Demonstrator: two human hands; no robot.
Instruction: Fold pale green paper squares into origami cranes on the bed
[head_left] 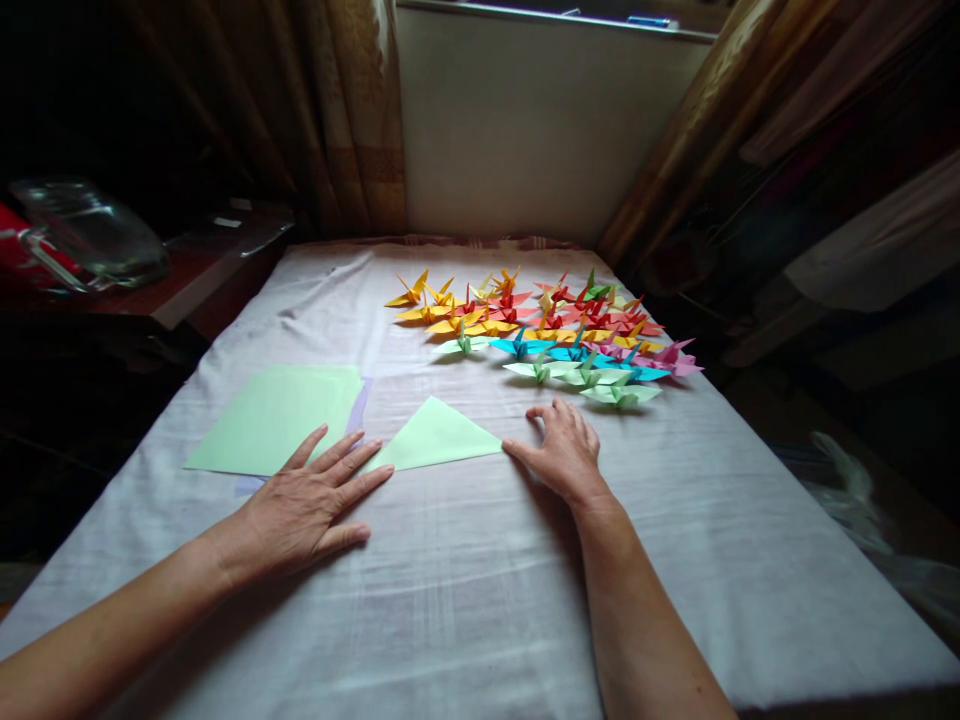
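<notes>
A pale green paper sheet folded into a triangle [433, 437] lies flat on the white cloth-covered table [465, 590]. My left hand [311, 503] rests palm down with fingers spread, its fingertips touching the triangle's left corner. My right hand [564, 448] lies flat at the triangle's right corner, the thumb tip touching it. Neither hand grips anything. A stack of pale green square sheets [279, 416], with a lilac sheet showing beneath, sits just left of the triangle.
Several folded paper cranes [540, 330] in yellow, orange, red, blue, pink and green stand in rows at the far right of the table. A glass jar [90, 235] lies on a dark side table at the left. Curtains and a wall stand behind.
</notes>
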